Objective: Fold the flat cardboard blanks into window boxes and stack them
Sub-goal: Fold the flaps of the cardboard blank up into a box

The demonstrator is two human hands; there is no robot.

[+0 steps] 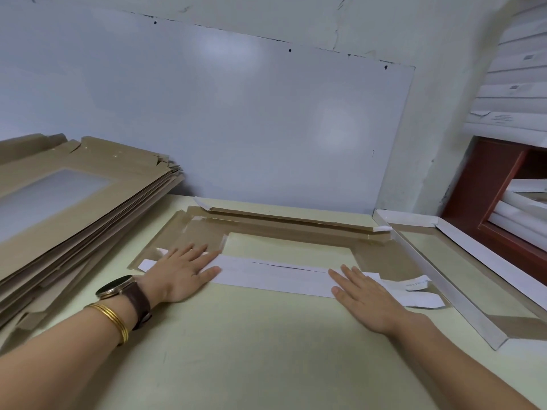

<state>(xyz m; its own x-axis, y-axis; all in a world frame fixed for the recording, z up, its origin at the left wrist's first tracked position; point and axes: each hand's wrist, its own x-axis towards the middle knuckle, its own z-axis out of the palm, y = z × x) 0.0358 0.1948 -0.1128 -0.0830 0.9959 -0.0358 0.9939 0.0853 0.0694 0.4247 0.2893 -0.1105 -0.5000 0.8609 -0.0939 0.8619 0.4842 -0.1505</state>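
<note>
- Under both flat palms, a white flap [275, 276] of a brown cardboard blank [284, 223] is pressed down; this flap is folded over toward the blank's window opening [284, 247].
- The left hand [183, 272] is laid on the flap's left end, fingers straight and slightly spread, nothing being gripped.
- The right hand [364, 294] is laid on the flap's right end in the same way, palm down, fingers extended toward the window opening.
- Between the two hands, the middle length of the white flap is left uncovered, and a thin dark slit is seen along it.
- Beyond the fingertips, the rest of the blank is spread on the pale green table [266, 350], brown side up, its far long flap raised a little near the wall.
- Just right of the right hand, a small white tab with print is seen lying on the blank's corner.
- Further right of that hand, a folded window box [444, 282] with white walls is set on the table, apart from the blank.
- Left of the left hand, a tall stack of flat blanks [88, 208] is piled, the top one showing its clear window.
- On the left wrist, a dark watch [117, 287] and gold bangles [114, 319] are worn.
- Behind the blank, a whiteboard panel [236, 113] is leaned against the wall.
</note>
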